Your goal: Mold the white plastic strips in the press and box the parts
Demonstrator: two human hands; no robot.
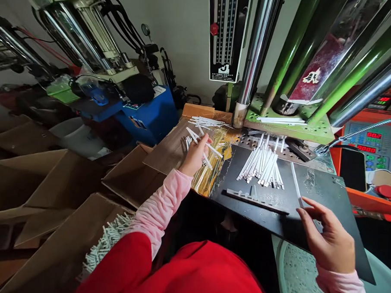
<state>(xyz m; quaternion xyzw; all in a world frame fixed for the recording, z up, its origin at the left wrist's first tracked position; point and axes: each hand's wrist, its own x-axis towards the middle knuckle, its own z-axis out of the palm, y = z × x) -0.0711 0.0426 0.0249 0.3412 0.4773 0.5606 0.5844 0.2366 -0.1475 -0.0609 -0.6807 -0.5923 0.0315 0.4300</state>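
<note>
My left hand (194, 156) is closed around a few thin white strips (214, 150), which stick out at different angles above the cardboard sheet (164, 154). Between thumb and fingertips, my right hand (332, 239) pinches the near end of a single white strip (296, 182), whose far end points towards the machine. Left of that strip, a fanned pile of white strips (261, 164) lies on the black board (323, 191). In front of the pile is a narrow notched bar (256, 201) with small pieces in it.
More strips (209, 122) lie at the back of the cardboard, and a few (282, 120) on the green machine base (290, 130). A box (78, 227) at lower left holds many strips. A pale tub (283, 262) stands under the board; an orange control unit (369, 171) is at right.
</note>
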